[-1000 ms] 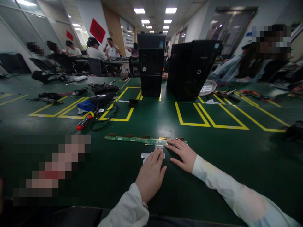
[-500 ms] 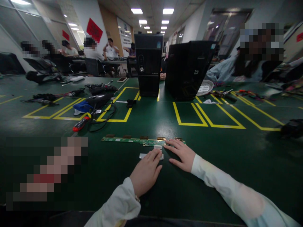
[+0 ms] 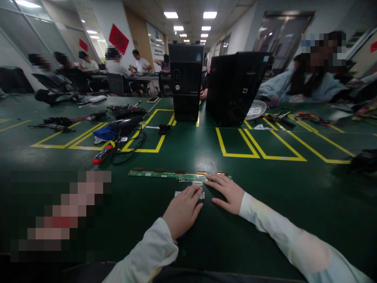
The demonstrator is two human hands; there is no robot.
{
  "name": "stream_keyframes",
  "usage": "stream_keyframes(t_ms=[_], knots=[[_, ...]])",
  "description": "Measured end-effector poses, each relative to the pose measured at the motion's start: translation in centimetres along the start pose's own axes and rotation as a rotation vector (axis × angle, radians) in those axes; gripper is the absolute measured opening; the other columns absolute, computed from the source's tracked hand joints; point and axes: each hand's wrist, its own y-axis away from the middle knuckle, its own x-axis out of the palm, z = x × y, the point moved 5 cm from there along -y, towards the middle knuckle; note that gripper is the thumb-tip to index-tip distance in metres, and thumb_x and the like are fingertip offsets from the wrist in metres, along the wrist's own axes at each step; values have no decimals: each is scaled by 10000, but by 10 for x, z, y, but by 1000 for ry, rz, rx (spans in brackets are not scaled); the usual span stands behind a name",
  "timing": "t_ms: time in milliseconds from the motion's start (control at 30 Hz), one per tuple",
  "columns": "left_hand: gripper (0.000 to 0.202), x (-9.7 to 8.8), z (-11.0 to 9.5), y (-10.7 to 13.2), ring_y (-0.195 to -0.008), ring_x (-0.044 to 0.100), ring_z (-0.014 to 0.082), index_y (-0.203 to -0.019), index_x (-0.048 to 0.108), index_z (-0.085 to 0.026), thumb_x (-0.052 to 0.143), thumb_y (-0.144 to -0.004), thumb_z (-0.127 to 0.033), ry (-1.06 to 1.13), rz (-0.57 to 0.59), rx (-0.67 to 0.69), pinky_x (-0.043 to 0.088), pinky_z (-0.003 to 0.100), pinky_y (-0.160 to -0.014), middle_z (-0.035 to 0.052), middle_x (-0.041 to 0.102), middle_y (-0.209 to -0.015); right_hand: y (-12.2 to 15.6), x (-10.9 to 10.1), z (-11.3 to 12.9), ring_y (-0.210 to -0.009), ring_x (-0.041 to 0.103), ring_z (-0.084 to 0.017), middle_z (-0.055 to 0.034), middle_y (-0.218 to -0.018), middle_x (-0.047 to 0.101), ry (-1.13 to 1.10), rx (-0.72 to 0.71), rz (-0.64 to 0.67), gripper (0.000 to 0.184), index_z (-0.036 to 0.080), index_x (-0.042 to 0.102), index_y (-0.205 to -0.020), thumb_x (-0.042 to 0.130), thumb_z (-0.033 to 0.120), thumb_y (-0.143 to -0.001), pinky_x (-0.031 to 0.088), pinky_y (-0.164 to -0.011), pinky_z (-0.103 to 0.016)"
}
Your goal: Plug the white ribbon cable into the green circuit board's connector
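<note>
Long narrow green circuit board [image 3: 165, 174] lies flat on the green tabletop [image 3: 132, 216], long axis left to right across the view, small tan connectors along its far edge. A short white tab [image 3: 198, 183] sits at the board's near edge, right of its middle.

Left hand [image 3: 182, 210]: near side of the board, palm down, fingers [image 3: 194, 191] laid flat on a white flat strip [image 3: 177, 193] just short of the tab; gripping nothing.

Right hand [image 3: 228, 193]: fingers [image 3: 213, 179] spread and unclenched, tips touching the board's right end. This hand is nearer the board.

Beyond the board: red-handled screwdriver [image 3: 101, 154] to the left, two black computer towers [image 3: 187, 86] farther back.
</note>
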Motion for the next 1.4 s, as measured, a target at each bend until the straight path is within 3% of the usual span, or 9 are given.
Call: stream_keyframes(t_ms=[167, 333, 467, 600, 767, 933, 1233, 1400], knots=[[454, -3, 0, -2, -1290, 420, 258, -1366, 404, -182, 371, -962, -386, -3, -30, 8, 382, 446, -1044, 115, 475, -1376, 0, 3, -1, -1332, 325, -267, -120, -1440, 391, -8, -3, -16, 549, 175, 447, -1363, 493, 418, -873, 269, -1101, -492], [447, -24, 4, 9, -1358, 329, 246, -1383, 393, -195, 326, -981, -379, -3, -86, -15, 304, 466, -1099, 103, 422, -1433, 1, 4, -1, -1341, 312, -272, -124, -1436, 397, 6, 8, -11, 555, 169, 451, -1361, 498, 422, -870, 262, -1102, -499], [459, -34, 16, 38, -1353, 339, 255, -1398, 384, -221, 315, -981, -401, -39, -35, -95, 344, 474, -1075, 81, 415, -1450, 0, 2, -1, -1329, 331, -277, -124, -1429, 404, 1, 10, 1, 548, 173, 458, -1356, 503, 422, -870, 274, -1096, -497], [465, -33, 43, 77, -1280, 449, 266, -1384, 418, -233, 332, -967, -419, -82, -7, -230, 425, 461, -1016, 81, 437, -1433, -2, 0, -1, -1317, 348, -271, -125, -1415, 418, -8, 21, 22, 530, 174, 472, -1339, 513, 413, -867, 282, -1092, -497], [454, -30, 70, 104, -1236, 481, 272, -1335, 482, -187, 361, -953, -399, -174, -149, -281, 413, 469, -1022, 115, 490, -1368, -3, -2, 1, -1329, 328, -280, -131, -1407, 421, 20, 26, 20, 505, 168, 475, -1331, 474, 417, -891, 276, -1095, -516], [415, -28, 71, 99, -1217, 486, 268, -1298, 515, -200, 388, -945, -376, -151, -229, -297, 423, 466, -1009, 102, 534, -1306, -4, -4, 6, -1361, 274, -281, -133, -1406, 412, 56, 19, -14, 487, 181, 456, -1352, 431, 402, -918, 244, -1107, -533], [419, -29, 64, 83, -1234, 459, 264, -1303, 503, -146, 394, -949, -342, -143, -202, -308, 384, 461, -1042, 117, 516, -1322, -11, 6, 29, -1385, 195, -328, -139, -1482, 262, 55, -12, 17, 530, 267, 432, -1392, 413, 500, -917, 231, -1097, -551], [396, -30, 63, 85, -1226, 466, 260, -1301, 500, -179, 401, -948, -327, -124, -225, -310, 394, 469, -1030, 103, 524, -1312, -13, 9, 30, -1376, 212, -344, -130, -1497, 250, 49, 21, 71, 538, 290, 435, -1390, 418, 527, -907, 230, -1085, -576]])
